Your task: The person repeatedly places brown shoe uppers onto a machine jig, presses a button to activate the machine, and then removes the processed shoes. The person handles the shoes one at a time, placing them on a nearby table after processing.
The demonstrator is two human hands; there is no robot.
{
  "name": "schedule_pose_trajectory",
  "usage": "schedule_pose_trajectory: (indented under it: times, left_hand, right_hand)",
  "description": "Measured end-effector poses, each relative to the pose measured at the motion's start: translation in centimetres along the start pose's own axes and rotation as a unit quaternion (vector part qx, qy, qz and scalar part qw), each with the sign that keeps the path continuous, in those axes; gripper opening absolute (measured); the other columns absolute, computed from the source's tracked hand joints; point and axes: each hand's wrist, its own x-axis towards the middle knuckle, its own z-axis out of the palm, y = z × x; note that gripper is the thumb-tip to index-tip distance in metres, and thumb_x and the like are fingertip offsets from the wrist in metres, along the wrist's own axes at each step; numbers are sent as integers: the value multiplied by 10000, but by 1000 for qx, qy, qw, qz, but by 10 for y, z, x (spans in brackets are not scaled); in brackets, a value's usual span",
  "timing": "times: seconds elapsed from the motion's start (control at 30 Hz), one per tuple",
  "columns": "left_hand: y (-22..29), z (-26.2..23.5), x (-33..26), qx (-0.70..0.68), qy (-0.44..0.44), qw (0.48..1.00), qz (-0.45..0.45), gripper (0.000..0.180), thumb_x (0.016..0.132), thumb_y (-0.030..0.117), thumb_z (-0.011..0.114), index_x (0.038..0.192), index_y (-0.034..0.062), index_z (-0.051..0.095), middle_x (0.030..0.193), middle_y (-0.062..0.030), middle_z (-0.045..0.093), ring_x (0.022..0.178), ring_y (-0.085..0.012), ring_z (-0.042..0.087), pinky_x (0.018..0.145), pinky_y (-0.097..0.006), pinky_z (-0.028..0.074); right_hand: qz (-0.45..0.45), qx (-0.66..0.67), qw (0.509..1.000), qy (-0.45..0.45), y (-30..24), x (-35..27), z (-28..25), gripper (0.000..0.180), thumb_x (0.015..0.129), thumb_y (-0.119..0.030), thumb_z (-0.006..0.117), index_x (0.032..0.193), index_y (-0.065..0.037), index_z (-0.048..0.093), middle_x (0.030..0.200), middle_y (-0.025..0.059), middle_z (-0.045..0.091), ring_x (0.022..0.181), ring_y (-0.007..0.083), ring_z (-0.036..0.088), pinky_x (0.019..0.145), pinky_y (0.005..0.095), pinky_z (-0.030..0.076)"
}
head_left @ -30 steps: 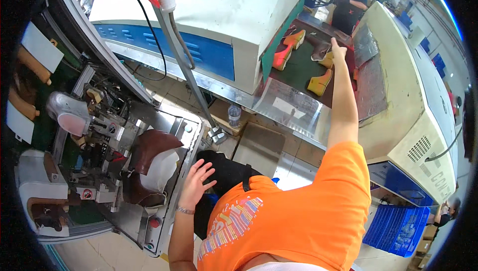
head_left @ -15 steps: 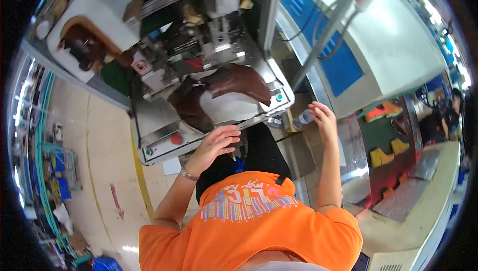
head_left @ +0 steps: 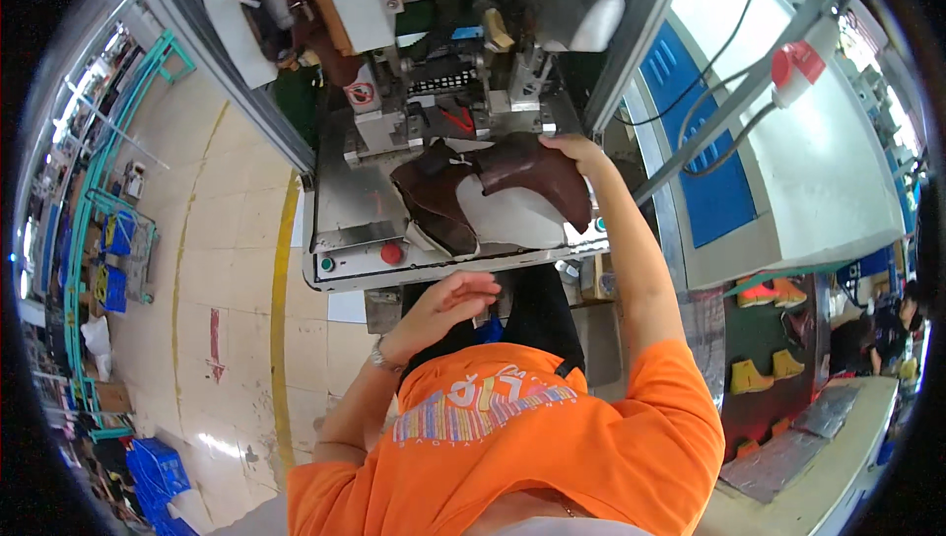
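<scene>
A brown leather shoe upper lies over a white form on the steel bed of a shoe machine. My right hand reaches forward and grips the upper's far right edge, fingers curled over it. My left hand hovers just in front of the machine's front edge, fingers spread, holding nothing. A watch sits on that wrist. A red button and a green button sit on the front panel, close to my left hand.
Another brown shoe sits in a white holder at the top left. A white and blue machine with cables and a red plug stands on the right. Orange and yellow shoes lie on a shelf. Blue crates stand lower left.
My right hand came back from the far right bench and landed on the brown upper. My left hand drew off the shoe toward my body. My view swung left onto the machine.
</scene>
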Motion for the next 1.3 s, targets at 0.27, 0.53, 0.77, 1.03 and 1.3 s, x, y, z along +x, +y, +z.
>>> schedule_pose_trajectory:
  times: [0.27, 0.53, 0.77, 1.03, 1.3]
  left_hand:
    - [47, -53, 16, 28, 128, 983, 128, 342, 880, 138, 474, 1205, 41, 430, 1169, -89, 515, 1081, -161, 486, 920, -297, 375]
    - [137, 21, 127, 46, 26, 959, 278, 233, 891, 183, 515, 1055, 17, 523, 941, 2, 551, 878, -61, 493, 769, -215, 404]
    - [185, -7, 162, -18, 132, 946, 295, 100, 877, 187, 528, 916, 102, 563, 744, 87, 492, 656, 6, 411, 528, -161, 315]
    - [213, -44, 213, -228, 104, 945, 212, 118, 908, 163, 461, 973, 108, 543, 919, -7, 596, 795, -129, 583, 674, -336, 493]
    - [199, -49, 234, -227, 91, 945, 215, 135, 920, 145, 424, 1002, 106, 523, 887, -4, 589, 761, -131, 570, 659, -339, 490]
  right_hand:
    - [-313, 186, 904, -224, -46, -147, -27, 344, 762, -169, 654, 1044, 5, 562, 961, 56, 614, 852, 148, 584, 775, 269, 462]
    - [-411, 375, 782, -279, -96, -189, 2, 276, 810, -144, 590, 1052, -21, 539, 967, 56, 601, 833, 157, 579, 770, 292, 468]
    - [-402, 423, 800, -141, -162, -185, 10, 203, 841, -124, 542, 1029, -47, 545, 950, 50, 600, 822, 158, 572, 771, 299, 462]
    - [-338, 334, 878, -58, -207, -125, -3, 129, 839, -114, 546, 957, -72, 576, 903, 26, 611, 832, 152, 562, 782, 299, 441]
    - [-368, 319, 871, -69, -199, -107, -9, 196, 826, -151, 540, 994, -64, 590, 917, 29, 633, 807, 134, 599, 736, 282, 480]
